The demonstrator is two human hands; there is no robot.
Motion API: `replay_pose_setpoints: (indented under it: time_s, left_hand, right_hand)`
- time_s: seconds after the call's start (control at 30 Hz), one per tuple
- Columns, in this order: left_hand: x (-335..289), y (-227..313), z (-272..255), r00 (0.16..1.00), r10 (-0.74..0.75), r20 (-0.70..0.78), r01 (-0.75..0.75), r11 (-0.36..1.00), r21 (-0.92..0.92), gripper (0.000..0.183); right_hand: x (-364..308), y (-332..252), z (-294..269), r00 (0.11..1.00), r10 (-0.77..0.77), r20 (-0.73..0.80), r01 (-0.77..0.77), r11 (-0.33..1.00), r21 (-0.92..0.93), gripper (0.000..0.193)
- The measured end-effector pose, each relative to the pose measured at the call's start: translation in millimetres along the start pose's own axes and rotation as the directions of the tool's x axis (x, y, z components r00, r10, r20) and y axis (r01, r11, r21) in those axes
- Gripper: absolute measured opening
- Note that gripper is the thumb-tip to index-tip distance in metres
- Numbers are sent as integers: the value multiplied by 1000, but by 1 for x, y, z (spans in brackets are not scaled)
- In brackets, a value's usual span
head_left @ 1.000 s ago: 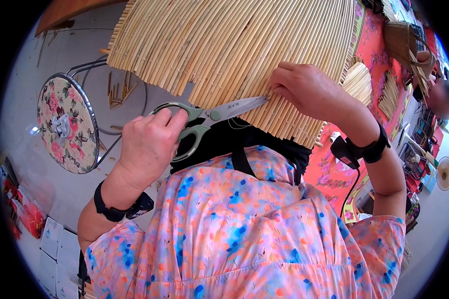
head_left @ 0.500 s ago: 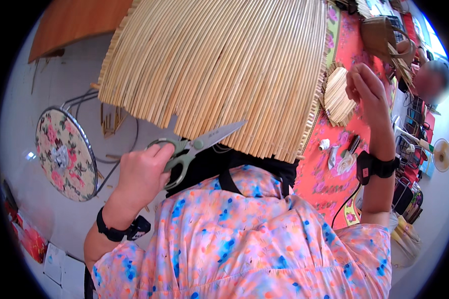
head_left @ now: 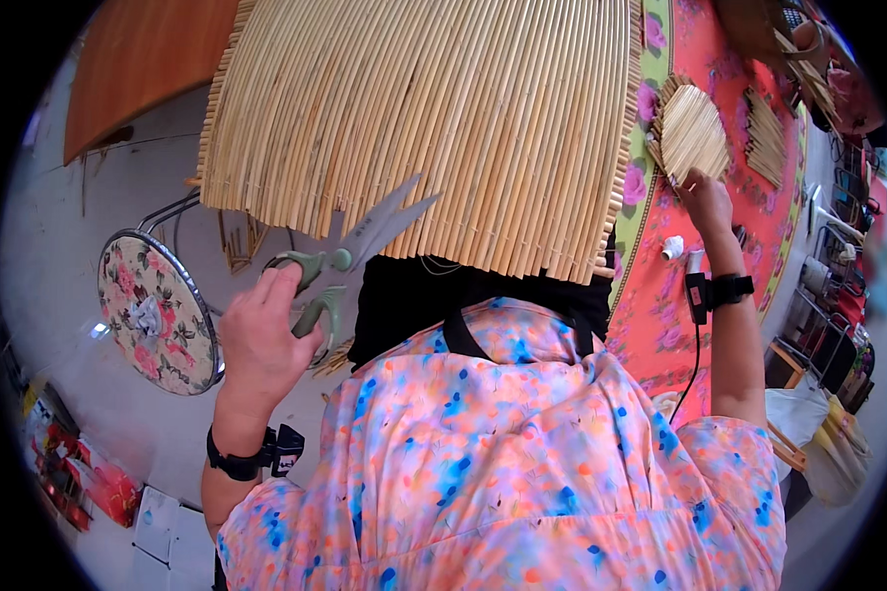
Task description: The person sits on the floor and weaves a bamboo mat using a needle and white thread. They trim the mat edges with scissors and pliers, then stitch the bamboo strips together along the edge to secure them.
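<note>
in the head view a large mat of thin bamboo slats (head_left: 434, 128) lies across the person's lap, its ragged lower edge hanging over a black apron (head_left: 434, 295), so that the uneven slat ends sit within easy reach. the left hand (head_left: 261, 340) is clenched through the green handles of a pair of scissors (head_left: 350, 256), and the grey blades point up and to the right, open a little, their tips just over the mat's lower edge, which suits trimming along that edge. the right hand (head_left: 705, 197) reaches out to the right of the mat, over a red flowered table (head_left: 660, 305), its fingers touching a small round bundle of bamboo sticks (head_left: 695, 128); whether it grips the bundle i cannot tell. left of the mat stands a round stool with a flowered seat (head_left: 158, 310) on a grey floor (head_left: 118, 197), with open room between stool and mat for the scissor hand. the mat's right edge meets the table's border.
</note>
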State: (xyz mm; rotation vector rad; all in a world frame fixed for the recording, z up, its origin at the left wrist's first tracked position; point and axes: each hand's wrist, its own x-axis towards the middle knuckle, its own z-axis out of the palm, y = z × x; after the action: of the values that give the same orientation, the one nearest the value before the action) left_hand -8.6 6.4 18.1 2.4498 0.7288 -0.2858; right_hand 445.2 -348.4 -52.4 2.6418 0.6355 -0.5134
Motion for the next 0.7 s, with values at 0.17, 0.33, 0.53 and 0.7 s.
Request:
replay_pose_setpoints:
  time_s: [0.17, 0.33, 0.53, 0.7]
  left_hand:
    - [0, 14, 0, 995, 56, 86, -64, 993, 98, 45]
    - [4, 27, 0, 981, 56, 186, -87, 982, 165, 42]
    - [5, 27, -2, 986, 90, 139, -111, 981, 157, 36]
    - [6, 31, -3, 988, 115, 107, -130, 981, 146, 33]
  right_hand:
    - [9, 2, 18, 972, -236, -21, 236, 961, 144, 23]
    - [-8, -31, 25, 809, -445, -383, 495, 868, 35, 28]
    - [-9, -22, 17, 905, -375, -200, 422, 850, 316, 17]
    - [-35, -40, 11, 929, -272, -251, 358, 833, 421, 13]
